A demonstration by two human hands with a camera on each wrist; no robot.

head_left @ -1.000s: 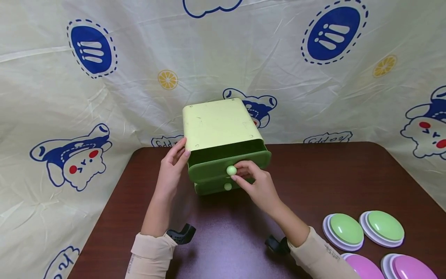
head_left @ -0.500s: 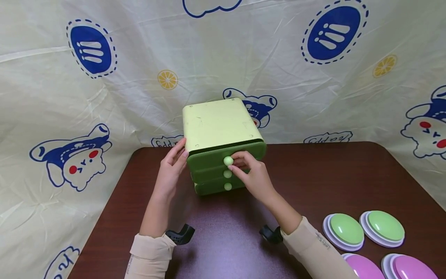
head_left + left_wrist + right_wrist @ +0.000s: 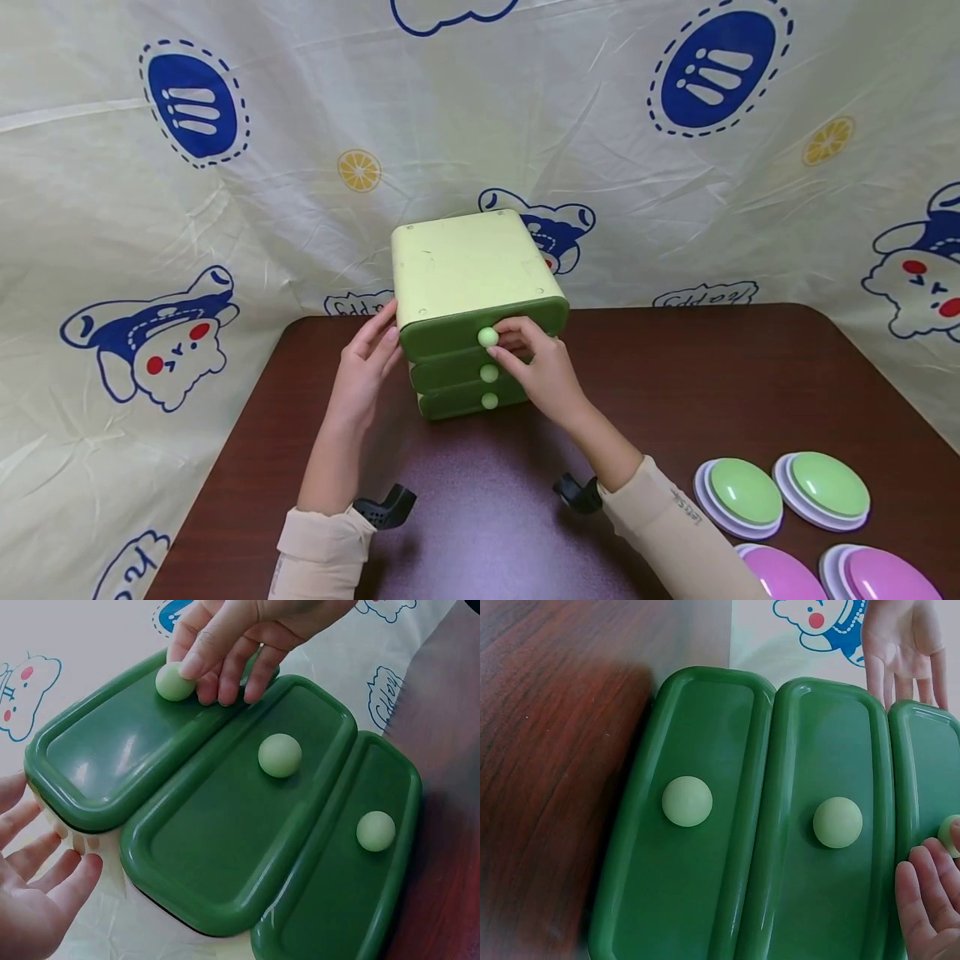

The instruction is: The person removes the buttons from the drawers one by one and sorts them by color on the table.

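Observation:
A pale yellow-green drawer box [image 3: 476,262] with three dark green drawers stands at the back of the table. Its top drawer [image 3: 442,336] sits flush with the box front. My right hand [image 3: 546,371] has thumb and fingers at the round light green knob [image 3: 488,337] of that drawer, pinching it; the left wrist view shows the thumb on the knob [image 3: 175,682]. My left hand [image 3: 362,367] rests against the box's left side with relaxed, extended fingers. Below, the middle drawer [image 3: 829,750] and the bottom drawer [image 3: 697,735] are closed too.
At the right of the brown table [image 3: 637,392] lie two green push lights [image 3: 746,492] on white bases, with two pink push lights [image 3: 892,575] nearer the front. A printed white sheet [image 3: 300,208] hangs right behind the table.
The top drawer has slid back into the box, from well out to closed, with my right hand moving along on its knob. My left hand has stayed at the box's side.

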